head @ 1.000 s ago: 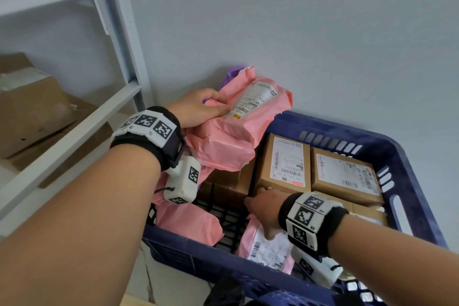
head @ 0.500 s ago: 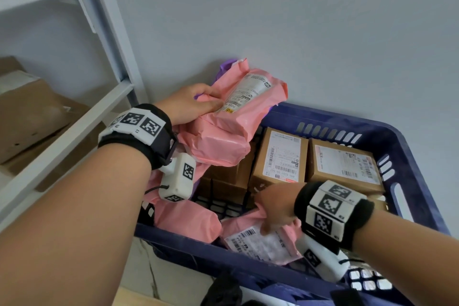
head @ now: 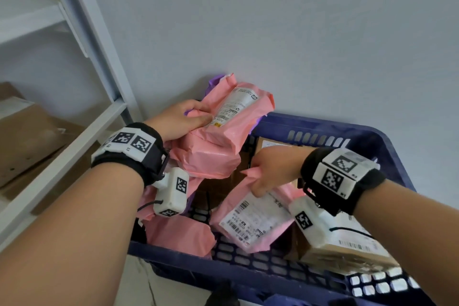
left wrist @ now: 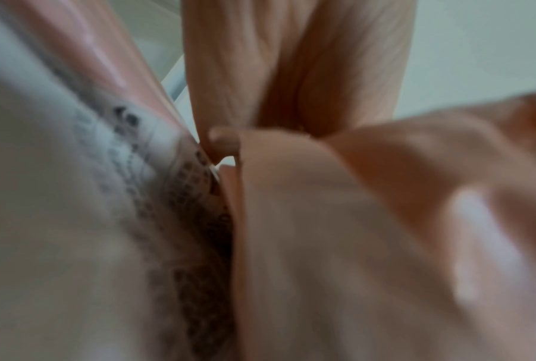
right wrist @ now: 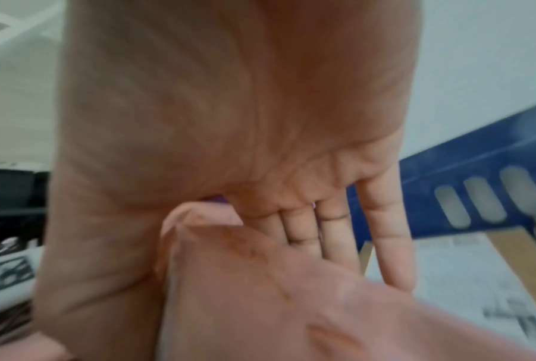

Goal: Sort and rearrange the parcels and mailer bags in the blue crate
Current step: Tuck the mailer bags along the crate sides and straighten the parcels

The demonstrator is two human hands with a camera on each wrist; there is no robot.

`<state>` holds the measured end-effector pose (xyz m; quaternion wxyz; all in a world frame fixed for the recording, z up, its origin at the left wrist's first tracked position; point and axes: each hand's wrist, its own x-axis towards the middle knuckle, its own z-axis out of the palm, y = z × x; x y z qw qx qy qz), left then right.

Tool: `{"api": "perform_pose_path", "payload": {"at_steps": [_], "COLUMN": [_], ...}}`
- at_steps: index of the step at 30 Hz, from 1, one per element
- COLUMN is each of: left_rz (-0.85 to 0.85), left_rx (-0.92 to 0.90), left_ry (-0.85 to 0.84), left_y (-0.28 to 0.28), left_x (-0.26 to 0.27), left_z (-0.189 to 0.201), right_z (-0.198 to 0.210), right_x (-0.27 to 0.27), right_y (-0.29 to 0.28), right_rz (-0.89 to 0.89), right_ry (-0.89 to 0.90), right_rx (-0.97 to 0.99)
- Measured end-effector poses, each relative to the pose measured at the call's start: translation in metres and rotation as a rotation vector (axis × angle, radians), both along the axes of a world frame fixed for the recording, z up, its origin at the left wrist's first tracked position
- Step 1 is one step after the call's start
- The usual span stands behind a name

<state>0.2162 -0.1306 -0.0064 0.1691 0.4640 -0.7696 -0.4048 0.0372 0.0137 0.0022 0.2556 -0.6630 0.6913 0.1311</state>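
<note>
Pinching the upper edge of a pink mailer bag [head: 253, 218] between thumb and curled fingers, the right hand [head: 273, 169] holds it tilted above the near part of the blue crate [head: 387, 141], label up. The left hand [head: 181, 122] grips a bunched stack of pink mailers [head: 223, 136] at the crate's far left corner, thumb across the top one. Cardboard parcels [head: 347, 248] lie along the crate's right side.

- A blue crate [head: 387, 136] holds pink mailer bags [head: 208, 164] at nine o'clock and brown cardboard parcels [head: 347, 251] at four o'clock.
- A white shelf [head: 62, 154] at nine o'clock carries brown cardboard [head: 27, 136].
</note>
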Motion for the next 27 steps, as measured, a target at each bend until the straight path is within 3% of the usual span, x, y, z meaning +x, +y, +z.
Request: {"api": "perform_pose_path", "payload": {"at_steps": [5, 13, 18, 23, 27], "left_rz": [0.000, 0.017, 0.049, 0.126, 0.160], "left_rx": [-0.009, 0.016, 0.000, -0.156, -0.070], "left_ry": [-0.013, 0.005, 0.029, 0.085, -0.025], "left_y": [-0.002, -0.001, 0.000, -0.001, 0.000], "left_x": [0.000, 0.000, 0.000, -0.004, -0.002], "left_z": [-0.002, -0.002, 0.001, 0.010, 0.012], "right_z": [0.026, 0.012, 0.015, 0.028, 0.028], "right_x": [-0.016, -0.005, -0.006, -0.010, -0.009], "right_y": [-0.011, -0.018, -0.019, -0.017, -0.018], "right_rz": [-0.125, -0.173, -0.203, -0.282, -0.310], "right_ry": [-0.179, -0.329, -0.330, -0.367, -0.343], "right_rx": [-0.085, -0.113, -0.203, -0.314, -0.307]}}
